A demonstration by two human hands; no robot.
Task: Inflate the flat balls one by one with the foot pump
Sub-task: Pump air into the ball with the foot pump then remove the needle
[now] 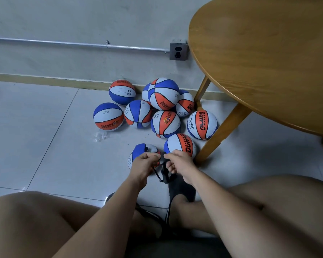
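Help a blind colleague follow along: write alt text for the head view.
A seated person's left hand and right hand both pinch the top of a black pump beside a dented ball on the floor. Behind, blue, orange and white balls lie piled by the wall, near a wooden table.

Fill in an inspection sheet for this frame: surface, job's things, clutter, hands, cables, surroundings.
Surface: pale, glossy tiled floor.
Job's things: black foot pump standing by the feet; dented ball just beyond the hands; round-looking balls piled toward the wall.
Clutter: clear plastic scraps on the tiles.
Hands: left hand and right hand both curled at the pump's top.
Cables: hose hanging below the left hand; wall conduit running to a socket.
Surroundings: round wooden table at right, one leg beside the balls.
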